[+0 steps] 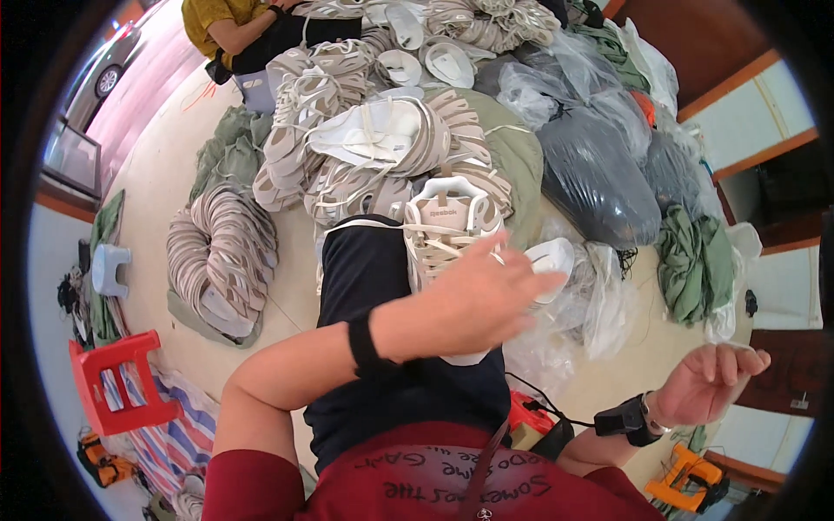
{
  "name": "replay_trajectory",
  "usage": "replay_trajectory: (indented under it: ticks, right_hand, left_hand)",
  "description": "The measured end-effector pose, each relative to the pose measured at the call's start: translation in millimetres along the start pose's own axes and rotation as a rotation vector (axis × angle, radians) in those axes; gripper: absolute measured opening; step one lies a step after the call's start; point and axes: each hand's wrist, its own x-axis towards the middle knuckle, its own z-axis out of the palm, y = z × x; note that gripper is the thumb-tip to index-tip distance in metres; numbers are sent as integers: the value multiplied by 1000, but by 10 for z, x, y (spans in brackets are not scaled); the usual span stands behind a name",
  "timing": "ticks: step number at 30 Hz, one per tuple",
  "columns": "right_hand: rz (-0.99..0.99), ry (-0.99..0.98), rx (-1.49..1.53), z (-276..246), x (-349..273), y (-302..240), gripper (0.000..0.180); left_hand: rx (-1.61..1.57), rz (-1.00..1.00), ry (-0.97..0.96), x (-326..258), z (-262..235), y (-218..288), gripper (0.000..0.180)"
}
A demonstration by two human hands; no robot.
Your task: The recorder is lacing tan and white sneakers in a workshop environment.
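Note:
A beige and white lace-up sneaker upper (447, 227) rests on my lap, on my dark trousers (365, 278). My left hand (486, 295) reaches across it toward the right, blurred, fingers spread, with nothing gripped. Its fingertips are close to a white insole-shaped piece (554, 259) lying on clear plastic bags. A black band circles my left wrist (363, 344). My right hand (711, 382) hangs low at the right, palm up with loosely curled fingers, empty, a black strap on its wrist.
Heaps of beige and white shoe uppers (365, 139) and stacked strips (221, 260) cover the floor ahead. Grey plastic bags (591, 174) and green cloth (695, 260) lie at the right. A red stool (117, 382), a small blue stool (109, 265), and another person in yellow (226, 26).

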Motion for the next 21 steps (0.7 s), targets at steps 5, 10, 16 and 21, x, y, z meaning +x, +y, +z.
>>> replay_trajectory:
  ticks: [5,10,16,21]
  right_hand:
    - [-101,195,-90,-200,-12,-74,28]
    - [140,153,-264,-621,91,410,11]
    - [657,153,-238,-179,9,1412,22]
    - [935,152,-246,-166,-130,1844,22]
  left_hand:
    - [-237,131,-300,-59,-60,104,25]
    - [-546,-69,-629,-182,-534,27,22]
    - [-193,-350,-222,-299,-603,-297,17]
    - [8,-484,10,-79,-385,-677,14]
